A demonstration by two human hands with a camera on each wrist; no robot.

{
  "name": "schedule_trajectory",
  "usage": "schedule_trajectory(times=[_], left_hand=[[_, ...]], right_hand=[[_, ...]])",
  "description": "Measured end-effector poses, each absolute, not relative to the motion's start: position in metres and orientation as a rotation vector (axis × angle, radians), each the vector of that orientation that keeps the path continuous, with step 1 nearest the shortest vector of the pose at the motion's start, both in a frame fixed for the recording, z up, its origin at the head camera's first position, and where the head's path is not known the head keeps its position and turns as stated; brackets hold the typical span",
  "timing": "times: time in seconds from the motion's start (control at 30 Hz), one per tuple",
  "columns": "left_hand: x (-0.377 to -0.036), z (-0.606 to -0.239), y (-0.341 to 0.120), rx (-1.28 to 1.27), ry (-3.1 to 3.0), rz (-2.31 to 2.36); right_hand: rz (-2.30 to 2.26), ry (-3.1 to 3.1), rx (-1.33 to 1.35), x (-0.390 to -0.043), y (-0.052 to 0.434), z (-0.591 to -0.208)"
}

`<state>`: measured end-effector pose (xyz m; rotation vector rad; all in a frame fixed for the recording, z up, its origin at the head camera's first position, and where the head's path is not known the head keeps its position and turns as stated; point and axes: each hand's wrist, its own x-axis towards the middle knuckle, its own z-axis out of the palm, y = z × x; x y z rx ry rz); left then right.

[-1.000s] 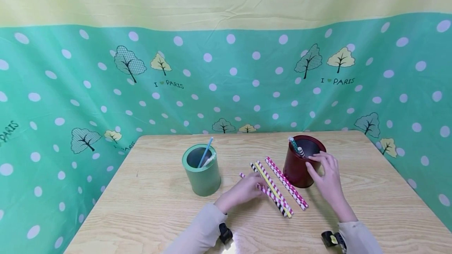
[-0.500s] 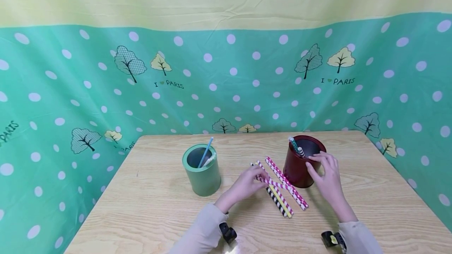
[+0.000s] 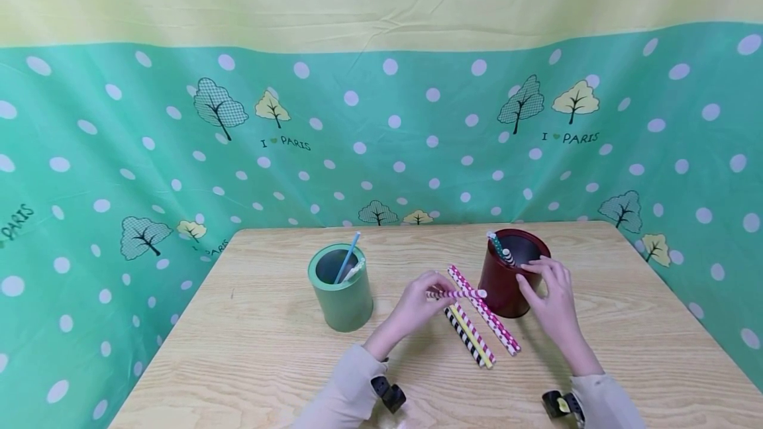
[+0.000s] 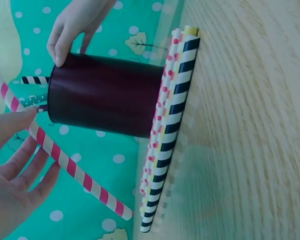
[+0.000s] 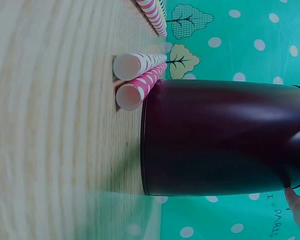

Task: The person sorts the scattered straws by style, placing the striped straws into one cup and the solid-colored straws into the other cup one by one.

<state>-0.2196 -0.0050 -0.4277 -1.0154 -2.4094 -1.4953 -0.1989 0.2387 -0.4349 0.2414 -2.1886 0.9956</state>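
My left hand [image 3: 420,302] pinches a pink-and-white striped straw [image 3: 457,294] and holds it level above the table, its tip close to the dark red cup [image 3: 508,273]. The left wrist view shows that straw [image 4: 65,162] slanting across my fingers [image 4: 15,175] beside the red cup [image 4: 102,100]. My right hand [image 3: 551,296] grips the red cup's right side near the rim. Two straws stand inside that cup. Several striped straws [image 3: 477,330] lie side by side on the table left of the cup, seen too as straws [image 4: 167,135] and as straw ends [image 5: 135,80] beside the red cup [image 5: 220,137].
A green cup [image 3: 341,290] with a blue straw and a white one stands left of centre on the wooden table [image 3: 250,349]. A green dotted cloth [image 3: 381,144] walls the table at the back and both sides.
My left hand has lifted one pink striped straw off the pile and swung it up toward the red cup. The right hand has stayed on the cup.
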Motion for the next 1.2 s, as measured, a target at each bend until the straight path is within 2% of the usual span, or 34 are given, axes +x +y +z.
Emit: schedule_trajectory(times=[0.23, 0.5, 1.2], left_hand=[[-0.216, -0.416, 0.0, -0.873, -2.342, -1.673], [-0.199, -0.375, 0.003, -0.787, -2.225, -1.866], [-0.199, -0.342, 0.02, -0.712, -1.987, -2.114]], right_hand=[[0.995, -2.191, 0.236, -0.199, 0.239, -0.436], [0.995, -2.183, 0.242, -0.199, 0.238, -0.436], [0.999, -2.187, 0.234, -0.198, 0.238, -0.435]])
